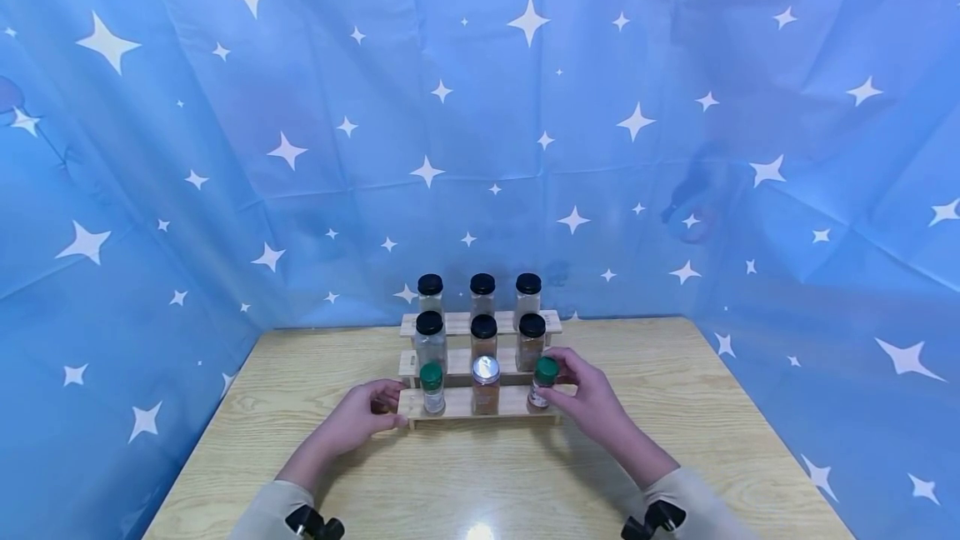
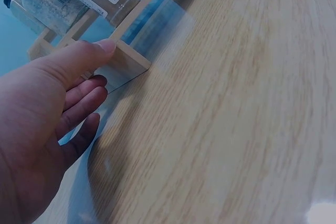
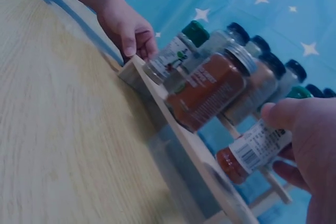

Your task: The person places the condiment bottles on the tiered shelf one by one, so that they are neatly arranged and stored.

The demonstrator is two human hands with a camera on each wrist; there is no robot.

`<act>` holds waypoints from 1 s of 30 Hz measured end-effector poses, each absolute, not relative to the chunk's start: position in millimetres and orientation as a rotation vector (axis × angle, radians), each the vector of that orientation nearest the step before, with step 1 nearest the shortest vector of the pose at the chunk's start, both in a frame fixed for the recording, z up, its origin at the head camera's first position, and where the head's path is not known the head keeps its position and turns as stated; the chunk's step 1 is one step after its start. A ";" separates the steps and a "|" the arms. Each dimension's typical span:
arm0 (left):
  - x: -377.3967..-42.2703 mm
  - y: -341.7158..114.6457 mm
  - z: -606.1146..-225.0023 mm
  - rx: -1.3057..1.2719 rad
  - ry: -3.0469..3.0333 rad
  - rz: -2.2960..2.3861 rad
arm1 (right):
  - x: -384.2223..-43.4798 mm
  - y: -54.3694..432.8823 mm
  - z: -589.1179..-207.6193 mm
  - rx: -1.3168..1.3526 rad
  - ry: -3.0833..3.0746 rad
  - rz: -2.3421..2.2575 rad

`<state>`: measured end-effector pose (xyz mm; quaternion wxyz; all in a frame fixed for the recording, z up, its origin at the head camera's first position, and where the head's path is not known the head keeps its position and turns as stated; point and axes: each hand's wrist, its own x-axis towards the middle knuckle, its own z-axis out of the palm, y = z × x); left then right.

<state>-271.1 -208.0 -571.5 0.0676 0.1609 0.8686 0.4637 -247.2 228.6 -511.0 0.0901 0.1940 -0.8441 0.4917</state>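
A three-step wooden spice rack [image 1: 457, 403] stands on the table. My left hand [image 1: 356, 419] grips the left end of its lowest step, the thumb on the wood and the other fingers curled beside it. At the right end of that step, my right hand [image 1: 588, 402] pinches a small green-capped spice jar [image 3: 257, 145] with a white label and reddish contents. This jar leans slightly; I cannot tell whether its base touches the step. Sharing the lowest step are a silver-lidded jar [image 1: 486, 394] of orange-brown spice and another green-capped jar [image 1: 433, 397] at the left.
Several black-lidded jars [image 1: 431, 344] fill the middle and top steps, close behind the front row. The wooden table [image 1: 480, 473] extends in front and to both sides. A blue curtain [image 1: 480, 132] with white stars hangs behind the rack.
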 end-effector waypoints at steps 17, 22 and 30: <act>-272.6 -208.8 -573.4 0.510 2.631 1.389 | -247.3 211.7 -519.7 0.540 -2.547 1.434; -273.9 -208.8 -573.8 0.513 2.624 1.385 | -247.5 211.4 -522.4 0.517 -2.542 1.410; -273.8 -209.0 -574.2 0.515 2.603 1.412 | -246.3 211.0 -524.0 0.541 -2.509 1.383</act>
